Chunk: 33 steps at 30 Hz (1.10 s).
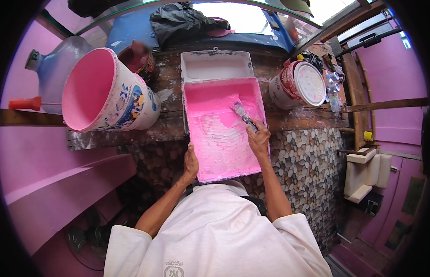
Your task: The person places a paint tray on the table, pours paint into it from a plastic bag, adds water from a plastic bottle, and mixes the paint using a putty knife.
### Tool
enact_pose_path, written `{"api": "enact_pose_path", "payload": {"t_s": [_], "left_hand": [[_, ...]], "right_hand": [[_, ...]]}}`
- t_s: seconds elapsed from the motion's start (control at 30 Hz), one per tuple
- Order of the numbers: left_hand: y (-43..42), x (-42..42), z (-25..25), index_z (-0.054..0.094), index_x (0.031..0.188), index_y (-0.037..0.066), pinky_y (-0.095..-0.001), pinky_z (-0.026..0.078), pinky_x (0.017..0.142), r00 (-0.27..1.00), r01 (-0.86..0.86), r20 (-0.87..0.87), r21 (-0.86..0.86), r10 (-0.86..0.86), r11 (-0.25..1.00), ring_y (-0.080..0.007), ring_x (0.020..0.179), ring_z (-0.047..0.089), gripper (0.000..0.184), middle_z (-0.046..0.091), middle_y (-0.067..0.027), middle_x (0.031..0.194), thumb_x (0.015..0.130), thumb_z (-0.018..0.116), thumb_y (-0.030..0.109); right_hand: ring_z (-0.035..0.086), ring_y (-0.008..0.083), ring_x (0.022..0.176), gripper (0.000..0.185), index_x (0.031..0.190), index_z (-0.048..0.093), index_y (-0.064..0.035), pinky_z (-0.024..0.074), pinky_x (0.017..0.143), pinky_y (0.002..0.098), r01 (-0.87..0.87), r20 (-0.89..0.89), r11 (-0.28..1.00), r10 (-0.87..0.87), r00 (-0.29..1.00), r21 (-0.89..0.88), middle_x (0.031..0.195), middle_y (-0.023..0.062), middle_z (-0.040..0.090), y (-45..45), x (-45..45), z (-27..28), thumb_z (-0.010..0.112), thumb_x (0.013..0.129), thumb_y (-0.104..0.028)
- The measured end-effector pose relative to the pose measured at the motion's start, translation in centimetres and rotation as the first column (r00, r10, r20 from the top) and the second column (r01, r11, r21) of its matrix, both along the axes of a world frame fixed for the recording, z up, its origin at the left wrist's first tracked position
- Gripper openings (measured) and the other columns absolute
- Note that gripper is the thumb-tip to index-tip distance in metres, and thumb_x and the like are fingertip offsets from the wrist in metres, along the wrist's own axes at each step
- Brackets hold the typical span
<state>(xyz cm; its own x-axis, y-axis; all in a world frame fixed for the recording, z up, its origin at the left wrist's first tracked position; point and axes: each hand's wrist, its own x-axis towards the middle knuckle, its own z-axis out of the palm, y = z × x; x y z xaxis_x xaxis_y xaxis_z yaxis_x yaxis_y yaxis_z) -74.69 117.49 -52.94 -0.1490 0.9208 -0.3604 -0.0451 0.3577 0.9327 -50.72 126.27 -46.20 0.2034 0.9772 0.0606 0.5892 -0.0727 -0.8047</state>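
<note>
A paint tray (224, 159) coated in wet pink paint is tilted in front of my body, its far end at the wooden table. My left hand (191, 162) grips the tray's left side near the close end, thumb up along the rim; the other fingers are mostly hidden. In my right hand (259, 141) is a paint scraper (243, 113), closed round its dark handle. The scraper's grey, paint-smeared blade points away from me over the thicker pink paint in the tray's deep far part.
A second, whitish tray (217, 64) lies beyond. To the left are a tilted pink-lined bucket (131, 106), a water jug (62, 64) and a red-handled tool (25, 103). A lidded paint pail (289, 87) and bottles (334, 87) stand right on the wooden table (289, 117).
</note>
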Motion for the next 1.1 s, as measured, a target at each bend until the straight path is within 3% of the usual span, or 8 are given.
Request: {"api": "enact_pose_path", "payload": {"t_s": [0.23,0.3,0.4,0.5,0.63,0.7,0.93,1.1], "left_hand": [[0.5,0.2,2.6,0.055,0.100,-0.007,-0.0345,0.041,0.080,0.996,-0.019,-0.088,0.008,0.019,1.000,-0.0175,0.084,0.046,0.072,0.055,-0.0086,0.087,0.097,0.023,0.058],[0.5,0.5,2.9,0.053,0.091,-0.006,-0.0347,0.041,0.071,0.993,-0.059,-0.107,0.006,0.059,0.998,-0.0160,0.076,0.043,0.073,0.050,-0.0058,0.076,0.097,0.022,0.059],[0.2,0.1,0.9,0.046,0.080,-0.003,-0.0345,0.038,0.062,0.992,-0.056,-0.110,0.003,0.055,0.998,-0.0141,0.069,0.037,0.070,0.040,-0.0032,0.068,0.096,0.022,0.061],[0.2,0.1,0.8,0.037,0.072,0.001,-0.0358,0.032,0.055,0.990,-0.057,-0.134,-0.014,0.054,0.998,-0.0131,0.065,0.032,0.068,0.032,-0.0014,0.064,0.095,0.022,0.063],[0.5,0.0,2.1,0.033,0.069,0.002,-0.0364,0.029,0.053,0.986,-0.052,-0.162,-0.022,0.048,0.998,-0.0127,0.062,0.030,0.069,0.030,-0.0009,0.061,0.094,0.022,0.065],[0.4,-0.1,2.8,0.031,0.067,0.004,-0.0356,0.028,0.051,0.987,-0.048,-0.156,-0.070,0.036,0.996,-0.0120,0.061,0.029,0.068,0.030,0.0001,0.060,0.093,0.023,0.066],[0.4,-1.2,2.4,0.035,0.065,0.009,-0.0302,0.028,0.053,0.997,-0.064,-0.048,-0.076,0.060,0.995,-0.0086,0.063,0.030,0.064,0.032,0.0046,0.063,0.093,0.026,0.066],[0.4,-2.2,2.2,0.037,0.065,0.011,-0.0276,0.030,0.055,0.998,-0.063,-0.009,-0.111,0.063,0.992,-0.0074,0.063,0.032,0.063,0.035,0.0067,0.064,0.092,0.028,0.067]], "right_hand": [[0.065,0.0252,0.088,0.028,0.106,0.064,0.0012,0.0487,0.082,0.0336,0.149,0.192,0.988,-0.154,0.969,0.037,0.096,0.0155,0.067,-0.1,0.1,0.1,0.064,0.080,-0.010],[0.063,0.0215,0.085,0.028,0.106,0.064,0.0012,0.0484,0.080,0.0312,-0.003,-0.071,1.000,0.003,0.997,-0.004,0.093,0.0134,0.067,-0.1,-0.1,0.4,0.065,0.081,-0.010],[0.065,0.0303,0.091,0.029,0.105,0.064,0.0006,0.0486,0.084,0.0358,0.175,-0.002,0.983,-0.175,0.985,0.057,0.099,0.0188,0.066,0.5,-0.5,0.3,0.062,0.078,-0.008],[0.065,0.0300,0.091,0.030,0.106,0.064,0.0008,0.0487,0.083,0.0351,0.152,0.005,0.988,-0.152,0.988,-0.023,0.098,0.0188,0.067,1.1,-1.2,-0.8,0.062,0.078,-0.007],[0.065,0.0301,0.091,0.031,0.106,0.064,0.0020,0.0486,0.084,0.0353,0.031,-0.157,0.998,-0.038,0.987,-0.051,0.098,0.0189,0.067,1.1,-1.5,-0.1,0.061,0.078,-0.009],[0.065,0.0301,0.091,0.031,0.105,0.064,0.0030,0.0487,0.083,0.0351,0.171,0.021,0.984,-0.173,0.985,0.057,0.098,0.0190,0.067,1.3,-1.5,-0.1,0.061,0.078,-0.010],[0.065,0.0313,0.090,0.030,0.106,0.064,0.0026,0.0489,0.082,0.0363,0.099,-0.088,0.989,-0.109,0.990,-0.112,0.097,0.0199,0.066,1.7,-2.0,1.0,0.059,0.078,-0.008],[0.065,0.0278,0.083,0.030,0.105,0.065,0.0023,0.0497,0.076,0.0335,0.154,0.106,0.988,-0.157,0.982,0.032,0.092,0.0179,0.067,1.6,-2.6,-0.2,0.062,0.078,-0.009]]}}
